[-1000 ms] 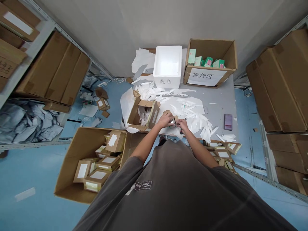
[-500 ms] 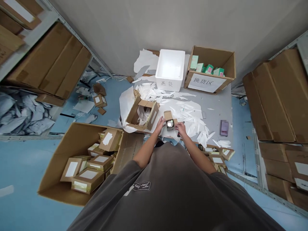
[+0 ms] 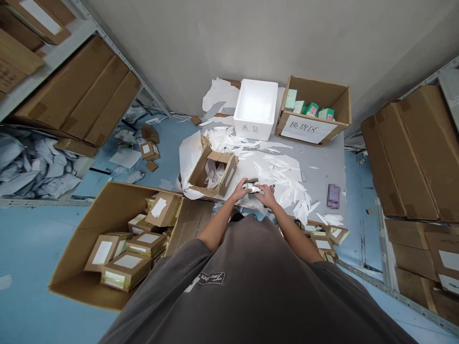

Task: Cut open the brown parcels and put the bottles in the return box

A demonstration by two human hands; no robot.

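Near the table's front edge I hold a small box (image 3: 252, 188) between my two hands. Its visible face is mostly white with a bit of green, and its lid looks closed. My left hand (image 3: 240, 190) grips the box's left end, thumb and fingers curled against it. On the other end, my right hand (image 3: 266, 196) has its fingers pressed to the box. Something red and black (image 3: 272, 188), too small to name, lies just beside my right hand. An opened carton (image 3: 228, 179) with crumpled paper inside stands left of my hands.
White paper strips (image 3: 283, 177) litter the table (image 3: 322, 165). At the back stand a white foam bin (image 3: 251, 129) and a carton (image 3: 311, 129) holding green-and-white boxes. A large carton (image 3: 77, 248) of taped parcels is at my left; shelves of cartons flank both sides.
The small box was open, flaps up, with a round shiny thing inside; now it appears closed, white face showing. Both hands have come closer together around it.
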